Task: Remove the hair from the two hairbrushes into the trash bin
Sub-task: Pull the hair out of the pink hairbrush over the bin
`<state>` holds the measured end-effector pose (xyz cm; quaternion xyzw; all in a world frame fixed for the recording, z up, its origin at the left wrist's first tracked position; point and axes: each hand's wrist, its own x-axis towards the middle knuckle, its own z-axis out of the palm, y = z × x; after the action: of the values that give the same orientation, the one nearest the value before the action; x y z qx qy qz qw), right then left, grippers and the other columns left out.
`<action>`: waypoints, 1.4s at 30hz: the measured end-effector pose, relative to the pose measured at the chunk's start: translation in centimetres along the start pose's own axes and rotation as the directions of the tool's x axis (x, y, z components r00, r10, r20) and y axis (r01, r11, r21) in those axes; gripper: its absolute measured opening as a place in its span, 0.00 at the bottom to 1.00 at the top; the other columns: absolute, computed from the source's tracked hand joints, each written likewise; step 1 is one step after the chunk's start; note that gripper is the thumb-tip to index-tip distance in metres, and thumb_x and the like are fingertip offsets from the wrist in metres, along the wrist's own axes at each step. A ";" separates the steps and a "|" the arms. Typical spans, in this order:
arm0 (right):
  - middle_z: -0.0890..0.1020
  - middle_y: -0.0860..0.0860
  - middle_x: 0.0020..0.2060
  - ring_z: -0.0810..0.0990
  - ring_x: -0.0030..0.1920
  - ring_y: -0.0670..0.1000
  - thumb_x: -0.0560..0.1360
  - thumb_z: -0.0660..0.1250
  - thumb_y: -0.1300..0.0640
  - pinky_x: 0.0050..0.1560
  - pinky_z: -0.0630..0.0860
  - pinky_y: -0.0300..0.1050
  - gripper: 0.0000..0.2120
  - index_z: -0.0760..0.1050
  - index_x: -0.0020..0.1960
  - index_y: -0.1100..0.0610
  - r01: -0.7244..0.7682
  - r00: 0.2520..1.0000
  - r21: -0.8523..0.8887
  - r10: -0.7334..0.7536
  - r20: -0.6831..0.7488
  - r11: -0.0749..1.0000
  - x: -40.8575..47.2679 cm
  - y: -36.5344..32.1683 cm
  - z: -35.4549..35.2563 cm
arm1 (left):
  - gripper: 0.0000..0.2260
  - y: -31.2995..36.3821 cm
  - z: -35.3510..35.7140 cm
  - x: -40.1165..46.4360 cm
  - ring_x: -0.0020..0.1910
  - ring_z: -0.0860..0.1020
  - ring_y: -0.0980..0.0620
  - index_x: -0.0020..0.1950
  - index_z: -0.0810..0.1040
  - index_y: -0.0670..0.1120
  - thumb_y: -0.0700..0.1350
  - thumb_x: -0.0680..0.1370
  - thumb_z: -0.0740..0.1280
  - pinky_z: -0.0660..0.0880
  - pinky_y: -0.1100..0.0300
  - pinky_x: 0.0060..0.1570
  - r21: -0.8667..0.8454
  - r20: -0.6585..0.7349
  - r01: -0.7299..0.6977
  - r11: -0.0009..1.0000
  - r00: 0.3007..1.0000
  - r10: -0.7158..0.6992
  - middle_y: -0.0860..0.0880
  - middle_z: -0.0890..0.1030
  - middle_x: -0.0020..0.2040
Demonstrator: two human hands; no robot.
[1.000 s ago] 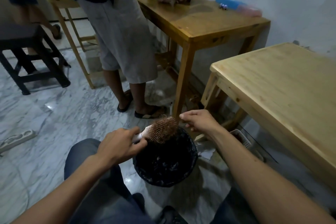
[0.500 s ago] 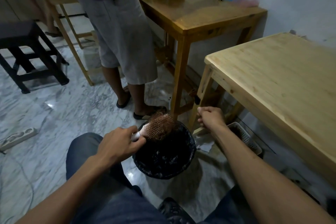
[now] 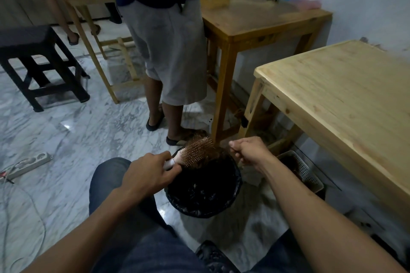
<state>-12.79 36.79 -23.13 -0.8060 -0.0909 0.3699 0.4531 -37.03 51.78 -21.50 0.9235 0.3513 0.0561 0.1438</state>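
At lower centre of the frame, my left hand [image 3: 148, 175] has its fingers wrapped around the handle of the hairbrush [image 3: 195, 153], holding the bristle head over the far rim of the trash bin [image 3: 235, 193] on the marble floor. My right hand [image 3: 249, 150] sits just right of the brush, fingers curled together, seemingly pinching strands of hair [image 3: 219, 150], though I cannot tell for certain.

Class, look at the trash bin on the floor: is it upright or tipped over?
Upright. The trash bin has its round, bag-lined mouth facing up, below the hairbrush.
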 end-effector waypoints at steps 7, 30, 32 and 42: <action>0.80 0.52 0.32 0.77 0.31 0.50 0.80 0.70 0.56 0.33 0.73 0.43 0.09 0.83 0.45 0.61 -0.093 0.965 0.139 0.123 -0.231 0.986 0.3 -0.3 -0.6 | 0.14 0.2 -0.8 1.0 0.29 0.75 0.53 0.44 0.78 0.53 0.62 0.76 0.64 0.70 0.58 0.29 0.005 -0.028 -0.021 1.000 0.999 0.021 0.52 0.75 0.28; 0.87 0.47 0.40 0.80 0.32 0.42 0.78 0.74 0.52 0.29 0.72 0.34 0.07 0.85 0.54 0.52 0.284 0.936 -0.025 -0.271 0.225 0.958 -0.9 0.2 0.4 | 0.16 0.7 -0.3 1.2 0.29 0.75 0.54 0.38 0.76 0.51 0.62 0.75 0.63 0.65 0.60 0.27 -0.114 -0.067 0.093 0.989 0.993 -0.101 0.52 0.76 0.28; 0.86 0.47 0.35 0.77 0.30 0.42 0.79 0.73 0.55 0.29 0.71 0.34 0.04 0.86 0.49 0.53 0.256 0.960 0.009 -0.255 0.120 0.967 -0.4 0.9 0.2 | 0.16 0.2 -0.4 1.3 0.29 0.76 0.53 0.38 0.77 0.52 0.62 0.74 0.62 0.70 0.58 0.29 -0.166 -0.062 0.152 0.974 0.984 -0.164 0.51 0.78 0.28; 0.83 0.54 0.39 0.76 0.33 0.45 0.82 0.69 0.59 0.29 0.72 0.29 0.06 0.84 0.49 0.60 0.115 0.992 -0.116 -0.108 0.061 0.987 -0.4 4.0 -1.6 | 0.16 -1.0 -1.2 2.0 0.31 0.78 0.50 0.36 0.77 0.50 0.60 0.76 0.63 0.73 0.57 0.32 -0.390 -0.057 0.281 0.877 0.943 -0.327 0.50 0.79 0.28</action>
<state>-12.78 33.27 -25.56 -0.8148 -0.1701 0.3599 0.4214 -36.48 54.10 -20.62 0.8067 0.4827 0.1549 0.3036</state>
